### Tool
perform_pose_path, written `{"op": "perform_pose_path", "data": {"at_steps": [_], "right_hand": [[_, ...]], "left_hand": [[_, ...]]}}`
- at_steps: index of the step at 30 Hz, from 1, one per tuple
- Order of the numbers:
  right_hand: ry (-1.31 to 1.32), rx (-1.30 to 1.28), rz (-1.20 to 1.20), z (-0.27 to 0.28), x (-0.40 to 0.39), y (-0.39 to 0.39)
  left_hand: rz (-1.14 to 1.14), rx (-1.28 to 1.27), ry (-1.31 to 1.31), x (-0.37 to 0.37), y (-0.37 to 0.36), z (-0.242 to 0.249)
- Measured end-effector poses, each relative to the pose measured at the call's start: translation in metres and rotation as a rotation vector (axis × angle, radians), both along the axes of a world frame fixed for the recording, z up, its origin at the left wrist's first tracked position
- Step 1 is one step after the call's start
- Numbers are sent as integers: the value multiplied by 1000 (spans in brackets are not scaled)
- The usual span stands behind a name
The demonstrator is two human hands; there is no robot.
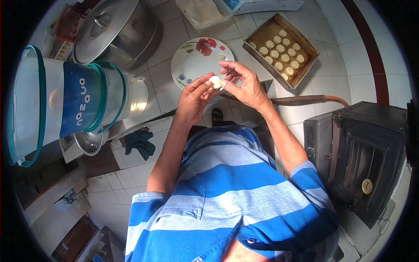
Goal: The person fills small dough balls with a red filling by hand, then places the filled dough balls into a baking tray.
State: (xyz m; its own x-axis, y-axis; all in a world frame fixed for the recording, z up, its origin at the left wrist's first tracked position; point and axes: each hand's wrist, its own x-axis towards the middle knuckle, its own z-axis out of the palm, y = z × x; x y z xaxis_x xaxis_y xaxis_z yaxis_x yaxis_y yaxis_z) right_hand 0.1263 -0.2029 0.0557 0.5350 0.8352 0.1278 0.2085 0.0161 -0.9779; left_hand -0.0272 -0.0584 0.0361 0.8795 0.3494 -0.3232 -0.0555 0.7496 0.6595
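Observation:
A small, pale round piece of dough [215, 81] with a yellowish middle is pinched between the thumb and fingers of my left hand [195, 97]. My right hand [245, 85] is beside it with the thumb tip at the dough's edge. Its fingers are curved, raised and apart from the thumb. Both hands are over the near edge of a white plate [183, 65] painted with a red flower. Near the plate's right side a small pale lump [221, 57] is visible. Beyond my right hand is a square metal baking tray [301, 77] bearing several pale dough rounds in rows.
Left of the plate stand a large lidded metal pot [144, 41] and a clear bucket [52, 102] with teal rims. A plastic container [205, 19] is at the back. To the right, a hose [301, 100] runs toward a dark oven [366, 153] with its door ajar.

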Motion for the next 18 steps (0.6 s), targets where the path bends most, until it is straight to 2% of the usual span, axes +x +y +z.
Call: {"op": "perform_pose_path", "data": {"at_steps": [5,8,18], "right_hand": [[-66,-117,40,9,2,3],[-142,-57,24,2,2,6],[-97,-120,41,3,2,10]], "left_hand": [[15,108,68,4,-8,10],[12,239,104,4,-7,8],[10,563,170,9,-4,16]]}}
